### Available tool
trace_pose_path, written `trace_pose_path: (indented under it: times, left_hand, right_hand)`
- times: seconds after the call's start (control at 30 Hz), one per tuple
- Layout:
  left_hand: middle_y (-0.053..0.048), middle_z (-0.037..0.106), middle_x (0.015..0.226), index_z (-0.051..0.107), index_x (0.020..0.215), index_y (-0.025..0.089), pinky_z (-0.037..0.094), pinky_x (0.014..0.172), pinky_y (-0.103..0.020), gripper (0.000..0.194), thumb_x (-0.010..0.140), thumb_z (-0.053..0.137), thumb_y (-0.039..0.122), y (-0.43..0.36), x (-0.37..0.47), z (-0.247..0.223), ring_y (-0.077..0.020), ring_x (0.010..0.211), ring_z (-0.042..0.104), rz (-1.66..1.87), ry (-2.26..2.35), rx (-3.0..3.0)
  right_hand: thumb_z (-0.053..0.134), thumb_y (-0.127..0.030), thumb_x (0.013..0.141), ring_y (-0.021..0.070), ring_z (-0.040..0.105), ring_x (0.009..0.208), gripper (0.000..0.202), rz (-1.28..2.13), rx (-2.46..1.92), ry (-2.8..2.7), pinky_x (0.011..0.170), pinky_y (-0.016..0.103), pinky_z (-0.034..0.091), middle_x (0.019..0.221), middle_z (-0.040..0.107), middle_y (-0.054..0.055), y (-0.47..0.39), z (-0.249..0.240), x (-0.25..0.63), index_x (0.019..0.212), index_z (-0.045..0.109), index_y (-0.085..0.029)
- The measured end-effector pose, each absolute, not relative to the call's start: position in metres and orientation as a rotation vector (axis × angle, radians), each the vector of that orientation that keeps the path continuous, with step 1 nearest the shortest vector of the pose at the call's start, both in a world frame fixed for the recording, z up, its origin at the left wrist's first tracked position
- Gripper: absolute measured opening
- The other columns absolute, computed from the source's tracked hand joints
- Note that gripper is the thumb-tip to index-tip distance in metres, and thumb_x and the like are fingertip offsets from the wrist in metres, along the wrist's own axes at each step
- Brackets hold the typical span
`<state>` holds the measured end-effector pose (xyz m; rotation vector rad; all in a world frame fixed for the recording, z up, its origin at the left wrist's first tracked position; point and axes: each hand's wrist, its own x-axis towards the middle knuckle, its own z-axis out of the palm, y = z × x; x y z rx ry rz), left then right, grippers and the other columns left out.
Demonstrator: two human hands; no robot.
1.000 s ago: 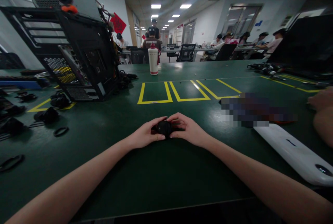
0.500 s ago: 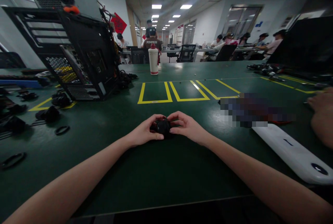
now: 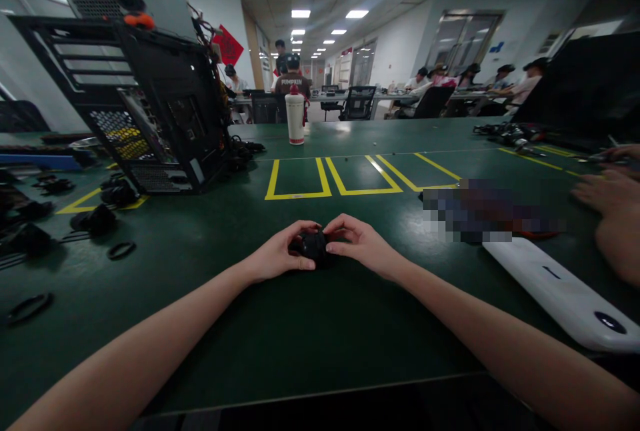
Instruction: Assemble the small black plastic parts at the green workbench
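Between my two hands, close above or on the green table [image 3: 320, 331], is a small rounded black object [image 3: 314, 245] whose kind I cannot make out. My left hand [image 3: 287, 249] wraps round its left side, thumb along the near side and fingers behind. From the right, my right hand [image 3: 354, 239] grips it, with thumb and fingertips pressed at its edge. The fingers hide much of its far side.
A black computer case [image 3: 165, 104] stands at left, near several black parts [image 3: 94, 219] and a black ring [image 3: 121, 250]. A cup [image 3: 295, 116] stands behind yellow tape outlines [image 3: 333, 193]. At right lie a white device [image 3: 560, 291] and another person's hand [image 3: 607, 194].
My hands stay nearly in place round the black object, with only slight finger shifts. At the right edge, the other person's hands have come further into view.
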<state>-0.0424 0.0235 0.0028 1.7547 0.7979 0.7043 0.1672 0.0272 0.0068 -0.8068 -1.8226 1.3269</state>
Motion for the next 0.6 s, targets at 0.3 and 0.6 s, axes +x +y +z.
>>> trace_pose_path:
  times: [0.3,0.6]
  left_hand:
    - [-0.005,0.047,0.12,0.04,0.118,0.026,0.041,0.088,-0.039,0.062,0.064,0.07,0.022,0.0243,-0.0432,0.0001,-0.0236,0.111,0.045,0.681,0.79,1.729]
    - [-0.006,0.045,0.123,0.04,0.119,0.026,0.041,0.09,-0.04,0.063,0.064,0.07,0.021,0.0224,-0.0426,-0.0002,-0.0231,0.112,0.045,0.719,0.806,1.734]
  right_hand:
    - [0.063,-0.025,0.072,0.0158,0.058,0.085,0.032,1.428,-0.919,-1.937,0.076,0.038,0.05,0.101,0.054,0.004,0.025,0.0131,0.1705,0.1,0.05,-0.02]
    - [0.064,-0.019,0.07,0.0173,0.053,0.101,0.031,1.324,-0.818,-1.952,0.088,0.04,0.045,0.105,0.051,0.002,0.0201,0.0128,0.1694,0.098,0.051,-0.021]
